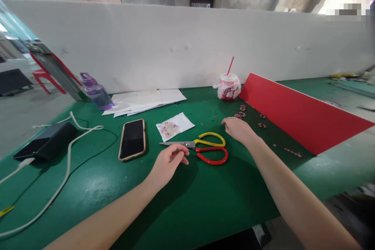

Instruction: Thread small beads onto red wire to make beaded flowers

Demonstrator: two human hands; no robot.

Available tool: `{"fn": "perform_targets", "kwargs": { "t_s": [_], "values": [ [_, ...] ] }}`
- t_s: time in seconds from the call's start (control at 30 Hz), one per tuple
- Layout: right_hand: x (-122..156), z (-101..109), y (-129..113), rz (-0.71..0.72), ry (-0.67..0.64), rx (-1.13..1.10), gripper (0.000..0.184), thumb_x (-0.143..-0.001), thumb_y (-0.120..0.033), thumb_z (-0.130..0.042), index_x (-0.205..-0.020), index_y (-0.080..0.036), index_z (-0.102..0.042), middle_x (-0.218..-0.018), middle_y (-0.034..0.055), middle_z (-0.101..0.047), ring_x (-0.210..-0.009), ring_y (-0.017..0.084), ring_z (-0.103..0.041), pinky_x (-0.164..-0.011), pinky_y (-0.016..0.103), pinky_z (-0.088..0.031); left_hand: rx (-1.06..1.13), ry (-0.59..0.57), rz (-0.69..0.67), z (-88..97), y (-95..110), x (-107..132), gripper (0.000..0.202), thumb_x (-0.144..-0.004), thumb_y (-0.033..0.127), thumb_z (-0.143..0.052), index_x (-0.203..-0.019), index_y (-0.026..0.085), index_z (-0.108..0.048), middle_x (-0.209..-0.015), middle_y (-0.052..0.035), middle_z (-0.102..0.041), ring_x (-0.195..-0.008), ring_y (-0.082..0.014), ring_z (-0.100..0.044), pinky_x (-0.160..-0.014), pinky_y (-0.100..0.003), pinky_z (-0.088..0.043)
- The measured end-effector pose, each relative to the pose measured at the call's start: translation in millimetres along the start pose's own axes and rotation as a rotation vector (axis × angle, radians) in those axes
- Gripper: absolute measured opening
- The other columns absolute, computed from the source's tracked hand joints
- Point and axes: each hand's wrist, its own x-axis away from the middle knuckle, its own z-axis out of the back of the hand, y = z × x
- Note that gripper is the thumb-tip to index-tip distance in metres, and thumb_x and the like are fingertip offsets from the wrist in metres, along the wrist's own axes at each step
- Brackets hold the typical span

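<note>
a phone lies on the green tabletop. the left hand, loosely curled, is below a white packet of beads, close by the blades of open scissors. the right hand, fingers bent narrow, is beside small bead clusters; i cannot tell if either hand holds anything.
</note>
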Motion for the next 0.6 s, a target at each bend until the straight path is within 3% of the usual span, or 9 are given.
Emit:
{"fn": "perform_targets", "kwargs": {
  "t_s": [0.13,0.37,0.6],
  "values": [
    [3,1,6,-0.061,-0.012,0.023,0.027,-0.074,-0.013,-0.053,-0.100,-0.015,-0.062,-0.101,0.0110,-0.063,-0.095,0.022,-0.059,-0.070,0.027,-0.043,-0.004,0.001,0.002,0.2,0,0,0.017,-0.088,0.026,-0.043,-0.093,0.017,-0.057,-0.086,-0.0037,-0.063,-0.073,-0.0143,-0.063,-0.073,-0.029,-0.048],
    [3,1,16,-0.170,-0.017,0.034,0.032,-0.071,-0.004,-0.052,-0.098,-0.016,-0.063,-0.094,0.0122,-0.066,-0.084,0.023,-0.063,-0.065,0.029,-0.042,0.008,0.003,-0.008,-0.9,2,1,0.017,-0.087,0.027,-0.044,-0.091,0.017,-0.057,-0.092,-0.0044,-0.061,-0.072,-0.0141,-0.064,-0.073,-0.029,-0.049],
    [1,2,11,-0.126,0.066,-0.092,0.023,-0.077,-0.007,-0.049,-0.091,-0.015,-0.066,-0.092,0.0130,-0.068,-0.083,0.025,-0.064,-0.071,0.034,-0.045,-0.014,0.007,-0.004,-1.5,4,0,0.017,-0.086,0.028,-0.044,-0.090,0.017,-0.057,-0.091,-0.0044,-0.062,-0.072,-0.0145,-0.064,-0.073,-0.030,-0.049]
  ]
}}
